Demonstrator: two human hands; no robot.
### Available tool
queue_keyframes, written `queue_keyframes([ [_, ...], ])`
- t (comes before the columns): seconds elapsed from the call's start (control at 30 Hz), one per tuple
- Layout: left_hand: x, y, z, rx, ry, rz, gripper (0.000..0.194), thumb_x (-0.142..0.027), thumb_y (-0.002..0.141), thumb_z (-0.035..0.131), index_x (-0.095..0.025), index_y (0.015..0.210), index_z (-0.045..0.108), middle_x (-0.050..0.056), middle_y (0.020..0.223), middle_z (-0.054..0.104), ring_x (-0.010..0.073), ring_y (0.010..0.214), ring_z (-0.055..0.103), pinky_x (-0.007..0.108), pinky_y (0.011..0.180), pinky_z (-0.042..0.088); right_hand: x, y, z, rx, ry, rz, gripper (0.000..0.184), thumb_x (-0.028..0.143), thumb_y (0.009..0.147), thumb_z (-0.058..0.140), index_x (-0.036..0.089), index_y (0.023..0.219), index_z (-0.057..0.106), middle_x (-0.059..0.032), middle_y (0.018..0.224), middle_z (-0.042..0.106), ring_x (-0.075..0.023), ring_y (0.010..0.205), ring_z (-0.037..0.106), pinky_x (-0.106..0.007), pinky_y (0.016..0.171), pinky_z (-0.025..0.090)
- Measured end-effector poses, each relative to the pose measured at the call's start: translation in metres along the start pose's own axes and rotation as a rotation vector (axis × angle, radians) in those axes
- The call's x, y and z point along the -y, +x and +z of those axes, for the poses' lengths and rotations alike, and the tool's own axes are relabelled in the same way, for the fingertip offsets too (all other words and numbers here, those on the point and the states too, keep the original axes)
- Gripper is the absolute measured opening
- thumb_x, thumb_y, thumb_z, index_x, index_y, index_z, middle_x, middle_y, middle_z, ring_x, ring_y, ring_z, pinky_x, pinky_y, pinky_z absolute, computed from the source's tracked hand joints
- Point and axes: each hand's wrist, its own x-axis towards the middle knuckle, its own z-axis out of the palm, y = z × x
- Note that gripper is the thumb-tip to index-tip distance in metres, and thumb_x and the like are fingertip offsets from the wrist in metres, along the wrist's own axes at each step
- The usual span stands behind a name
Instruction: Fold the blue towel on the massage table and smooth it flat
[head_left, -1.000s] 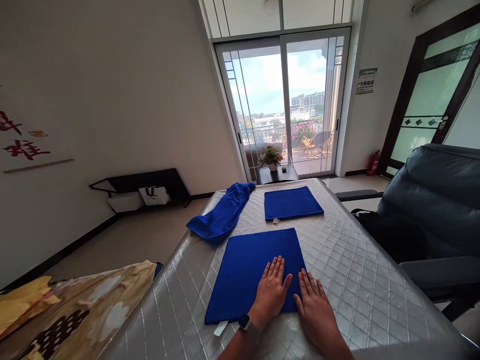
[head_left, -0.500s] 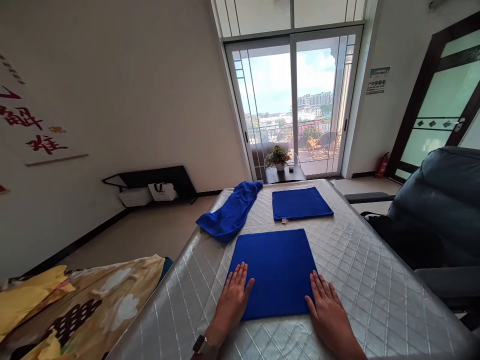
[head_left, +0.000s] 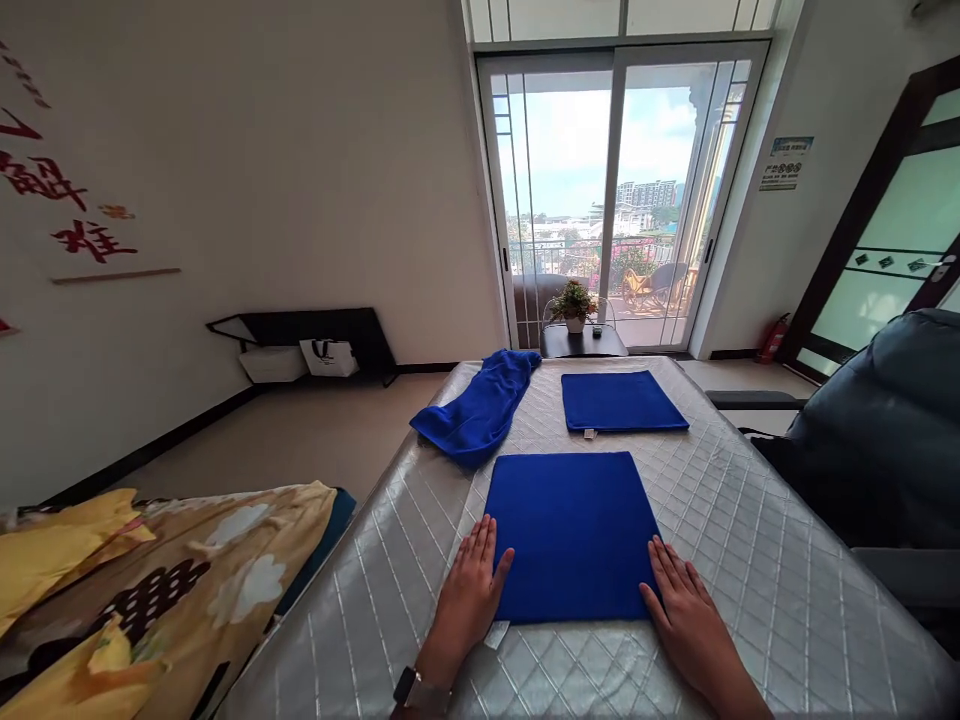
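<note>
A folded blue towel lies flat on the silver quilted mattress in front of me. My left hand rests flat at the towel's near left corner, fingers stretched out, a watch on the wrist. My right hand lies flat at the near right corner, fingers spread. A white tag sticks out by my left thumb. Farther back sits a second folded blue towel, and a crumpled blue towel lies at the mattress's left edge.
A yellow floral cloth lies at the lower left. A dark massage chair stands to the right. Beyond the mattress are a small dark table with a potted plant and glass sliding doors. A black shelf lines the left wall.
My hands have slid apart from the towel's middle to its two near corners. The camera has shifted left, so everything sits further right in view.
</note>
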Motion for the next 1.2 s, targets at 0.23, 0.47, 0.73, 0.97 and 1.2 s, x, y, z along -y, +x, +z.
queue_keyframes([
  [0.23,0.001,-0.001,0.006,-0.019,-0.028,-0.004,0.07,-0.058,0.105,0.028,-0.018,0.162,0.023,0.009,0.167,0.031,0.0252,0.153,0.033,0.047,0.126,0.032,-0.004,0.0,0.002,0.018,-0.037,-0.006,0.071,0.052,0.104,0.019,0.013,0.163,0.022,-0.0042,0.17,0.017,-0.0214,0.157,0.014,-0.044,0.129,0.014],
  [0.47,0.002,0.0,0.008,-0.027,-0.025,0.009,0.071,-0.058,0.105,0.027,-0.018,0.163,0.02,0.01,0.168,0.03,0.0256,0.154,0.032,0.048,0.126,0.032,-0.012,0.035,-0.039,-0.021,-0.1,-0.052,0.069,0.051,0.104,0.02,0.014,0.163,0.024,-0.0034,0.17,0.015,-0.023,0.158,0.012,-0.046,0.128,0.015],
  [0.73,-0.002,0.0,0.0,0.029,-0.013,-0.017,0.072,-0.059,0.105,0.027,-0.018,0.163,0.017,0.01,0.169,0.027,0.0253,0.155,0.029,0.048,0.127,0.03,0.005,0.116,-0.067,-0.059,-0.114,-0.041,0.067,0.044,0.106,0.017,0.011,0.163,0.025,-0.0074,0.17,0.02,-0.0224,0.158,0.015,-0.044,0.127,0.014],
  [0.97,0.005,-0.002,0.01,-0.013,0.012,-0.014,0.071,-0.058,0.105,0.031,-0.022,0.164,0.013,0.008,0.169,0.028,0.0251,0.154,0.031,0.049,0.125,0.033,-0.008,0.137,-0.011,-0.002,-0.115,0.033,0.069,0.044,0.105,0.018,0.009,0.164,0.019,-0.0064,0.171,0.016,-0.0242,0.158,0.015,-0.044,0.127,0.013],
  [1.2,0.01,-0.002,0.014,-0.039,0.028,0.013,0.071,-0.056,0.105,0.032,-0.024,0.163,0.008,0.008,0.168,0.03,0.0253,0.153,0.032,0.05,0.125,0.034,-0.008,0.136,-0.015,-0.006,-0.071,-0.005,0.067,0.041,0.105,0.016,0.012,0.165,0.017,-0.0038,0.172,0.012,-0.0218,0.159,0.009,-0.044,0.128,0.009],
])
